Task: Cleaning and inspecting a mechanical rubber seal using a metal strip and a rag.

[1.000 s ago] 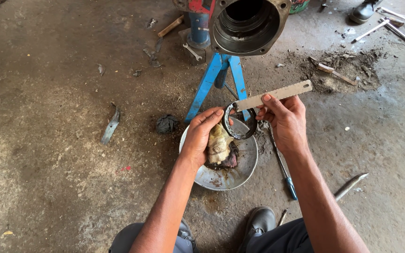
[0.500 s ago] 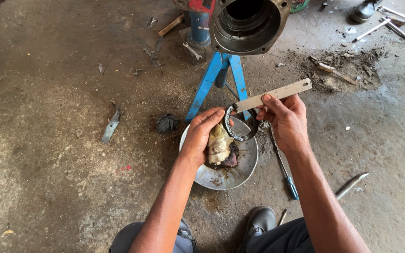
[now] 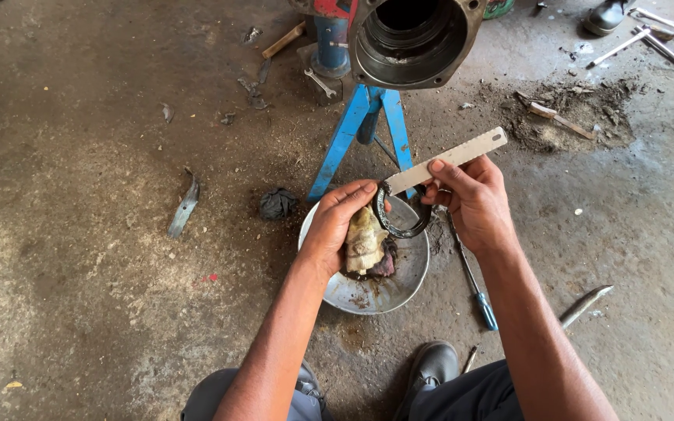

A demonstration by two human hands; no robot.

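My left hand [image 3: 340, 228] grips a dirty yellowish rag [image 3: 366, 242] and presses it against a dark metal ring [image 3: 399, 219], held up over a shallow metal bowl [image 3: 399, 277] on the floor. My right hand [image 3: 471, 203] holds the ring's right side together with a flat steel ruler [image 3: 446, 160] that lies across the top of the ring and sticks out to the upper right. Both hands meet just above the bowl's far rim.
A large round metal housing [image 3: 415, 39] sits on a blue stand [image 3: 360, 129] just beyond the hands. A blue-handled screwdriver [image 3: 473, 277] lies right of the bowl, a dark rag [image 3: 277, 203] to its left. Wrenches [image 3: 649, 35], metal strips [image 3: 184, 206] and debris are scattered around. My shoe [image 3: 431, 366] is below the bowl.
The hands, ring and ruler have barely shifted; the left hand keeps the rag against the ring.
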